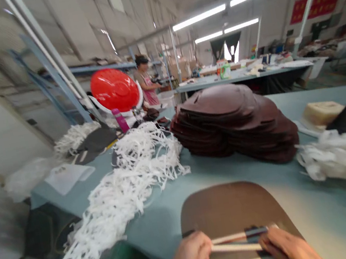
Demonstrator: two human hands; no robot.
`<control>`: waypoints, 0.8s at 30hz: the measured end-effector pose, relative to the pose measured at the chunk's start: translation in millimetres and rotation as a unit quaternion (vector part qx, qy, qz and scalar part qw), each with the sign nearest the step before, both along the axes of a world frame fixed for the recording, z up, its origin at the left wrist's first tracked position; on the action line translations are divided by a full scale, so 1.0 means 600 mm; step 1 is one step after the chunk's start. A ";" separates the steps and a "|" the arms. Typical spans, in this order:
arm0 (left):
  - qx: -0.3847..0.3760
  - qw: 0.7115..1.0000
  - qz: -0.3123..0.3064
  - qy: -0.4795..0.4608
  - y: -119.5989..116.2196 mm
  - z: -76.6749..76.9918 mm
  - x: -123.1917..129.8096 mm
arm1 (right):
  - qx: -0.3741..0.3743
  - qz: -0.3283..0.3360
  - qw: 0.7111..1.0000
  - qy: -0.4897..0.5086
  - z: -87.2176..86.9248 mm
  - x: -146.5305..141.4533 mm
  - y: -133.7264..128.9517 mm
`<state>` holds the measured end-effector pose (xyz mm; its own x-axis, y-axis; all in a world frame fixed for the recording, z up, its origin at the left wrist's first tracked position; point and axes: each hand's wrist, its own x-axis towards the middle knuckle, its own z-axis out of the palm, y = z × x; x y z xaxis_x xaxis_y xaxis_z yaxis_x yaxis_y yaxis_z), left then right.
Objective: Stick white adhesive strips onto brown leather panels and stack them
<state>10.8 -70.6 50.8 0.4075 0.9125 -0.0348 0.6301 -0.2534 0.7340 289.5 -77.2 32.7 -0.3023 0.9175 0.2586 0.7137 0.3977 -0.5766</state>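
A brown rounded flat piece (227,207), like leather, lies on the table in front of me. Above its near part, a narrow white strip (236,248) runs between my two hands. My left hand (192,258) pinches the strip's left end, fingers closed. At the other end, my right hand (289,245) has its fingers closed on the same strip. Two more pale bands cross the brown piece, one beyond this strip and one nearer me; whether they are stuck down, I cannot tell. Beyond stands a tall stack of dark brown pieces (225,124).
A heap of white strips (121,196) spreads over the left table edge; more white strips (345,157) lie at right. Near them sit a yellowish block (322,113) and a black object (343,118). A red basin (114,90) and another person (146,80) are farther back.
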 end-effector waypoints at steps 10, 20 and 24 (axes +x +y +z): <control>-0.105 0.990 0.091 0.023 0.002 -0.004 -0.042 | -0.201 -0.068 0.977 -0.020 0.010 -0.031 -0.089; -0.012 0.989 0.130 0.061 0.099 -0.011 -0.026 | -0.163 -0.148 0.975 0.041 0.009 -0.036 -0.013; -0.034 0.993 0.103 0.049 0.088 0.008 -0.031 | -0.177 -0.141 0.973 0.043 0.026 -0.006 -0.021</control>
